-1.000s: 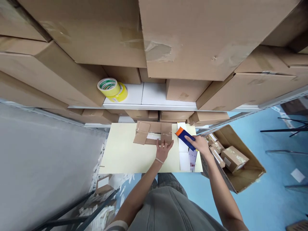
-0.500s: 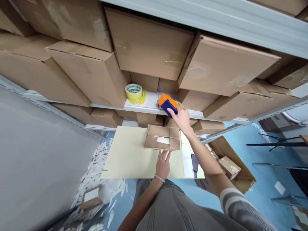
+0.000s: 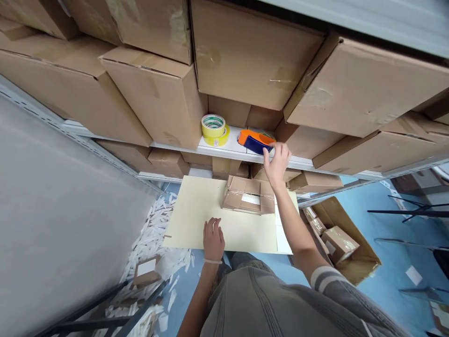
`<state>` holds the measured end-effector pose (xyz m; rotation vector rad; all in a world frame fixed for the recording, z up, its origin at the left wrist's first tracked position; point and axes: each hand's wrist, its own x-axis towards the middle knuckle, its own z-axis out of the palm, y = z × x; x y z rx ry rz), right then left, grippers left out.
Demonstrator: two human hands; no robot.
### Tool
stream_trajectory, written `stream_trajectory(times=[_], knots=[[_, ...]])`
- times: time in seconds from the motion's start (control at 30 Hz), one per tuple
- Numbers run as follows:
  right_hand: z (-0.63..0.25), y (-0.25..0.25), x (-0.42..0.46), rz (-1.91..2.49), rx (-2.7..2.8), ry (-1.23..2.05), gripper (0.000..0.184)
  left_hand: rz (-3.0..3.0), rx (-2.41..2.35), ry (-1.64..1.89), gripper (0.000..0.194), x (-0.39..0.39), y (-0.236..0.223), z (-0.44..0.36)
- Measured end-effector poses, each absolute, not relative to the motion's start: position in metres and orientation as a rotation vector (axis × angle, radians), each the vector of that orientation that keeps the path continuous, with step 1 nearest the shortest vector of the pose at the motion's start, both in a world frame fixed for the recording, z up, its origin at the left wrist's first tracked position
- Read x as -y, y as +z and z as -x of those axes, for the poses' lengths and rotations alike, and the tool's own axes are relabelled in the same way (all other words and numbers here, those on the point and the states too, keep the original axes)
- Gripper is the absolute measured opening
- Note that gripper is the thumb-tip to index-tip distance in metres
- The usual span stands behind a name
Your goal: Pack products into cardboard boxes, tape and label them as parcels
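My right hand (image 3: pixel 278 164) is at the white shelf edge, its fingertips on the blue handle of a packing tape dispenser (image 3: pixel 256 142) with an orange head. The dispenser rests on the shelf (image 3: pixel 231 146), and I cannot tell whether the hand still grips it. Two yellow tape rolls (image 3: pixel 213 129) stand to its left. My left hand (image 3: pixel 213 239) lies on the cream board (image 3: pixel 189 210) near its front edge, holding nothing. A flat, taped cardboard parcel (image 3: pixel 247 197) sits on that board, apart from both hands.
Large cardboard cartons (image 3: pixel 252 54) fill the shelving above and below the white shelf. An open carton (image 3: pixel 338 245) holding small parcels stands to the right on the blue floor. White paper strips (image 3: pixel 150 238) lie scattered to the left of the board.
The tape dispenser has come down from above the shelf edge to rest on the shelf under my right hand. My left hand has drawn back from the parcel toward the board's front edge.
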<state>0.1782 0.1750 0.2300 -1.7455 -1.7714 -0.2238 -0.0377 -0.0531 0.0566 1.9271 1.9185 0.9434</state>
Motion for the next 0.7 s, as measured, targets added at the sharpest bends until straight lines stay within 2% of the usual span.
stream_trajectory(times=[0.13, 0.23, 0.4, 0.5, 0.6, 0.7], knots=[[-0.178, 0.164, -0.117, 1.878, 1.861, 0.004, 0.048, -1.928, -1.89, 0.925, 0.042, 0.007, 0.064, 0.034], [-0.181, 0.114, -0.089, 2.098, 1.877, 0.13, 0.064, -1.917, -1.897, 0.856, 0.051, -0.043, 0.07, 0.022], [-0.209, 0.074, -0.075, 2.374, 1.525, 0.226, 0.078, -1.628, -1.895, 0.646, 0.077, -0.115, 0.066, -0.001], [-0.23, 0.068, -0.071, 2.411, 1.321, 0.468, 0.074, -1.296, -1.735, 0.548, 0.076, -0.134, 0.053, -0.005], [-0.242, 0.063, -0.07, 2.39, 1.242, 0.77, 0.061, -1.16, -1.669, 0.519, 0.068, -0.141, 0.041, -0.004], [-0.245, 0.06, -0.074, 2.427, 1.186, 0.839, 0.054, -1.155, -1.684, 0.515, 0.065, -0.143, 0.035, -0.003]])
